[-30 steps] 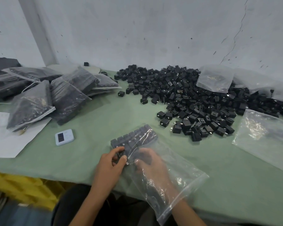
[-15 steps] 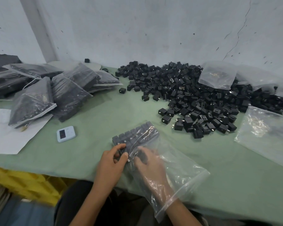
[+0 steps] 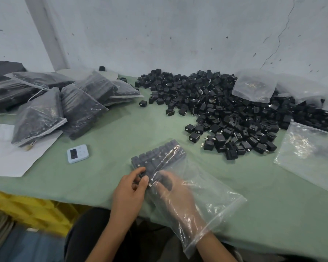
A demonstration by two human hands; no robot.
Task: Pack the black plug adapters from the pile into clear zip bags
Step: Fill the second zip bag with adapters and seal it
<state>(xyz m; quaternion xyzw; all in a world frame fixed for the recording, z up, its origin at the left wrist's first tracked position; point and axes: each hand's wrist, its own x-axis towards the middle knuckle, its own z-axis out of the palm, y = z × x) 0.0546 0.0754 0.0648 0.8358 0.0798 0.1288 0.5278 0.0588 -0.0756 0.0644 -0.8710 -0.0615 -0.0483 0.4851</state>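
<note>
Adapters (image 3: 155,157): black, square plastic plugs, being pinched by left hand (image 3: 128,193).
Bag (image 3: 214,195): clear plastic, zip-topped, being occupied by right hand (image 3: 178,199); grip unclear.

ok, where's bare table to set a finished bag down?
Free: green cloth between the filled bags and the adapter pile, beyond the small white device; also front right, between the half-filled bag and the empty bag. Crowded: back left with filled bags, back right with the pile.
</note>
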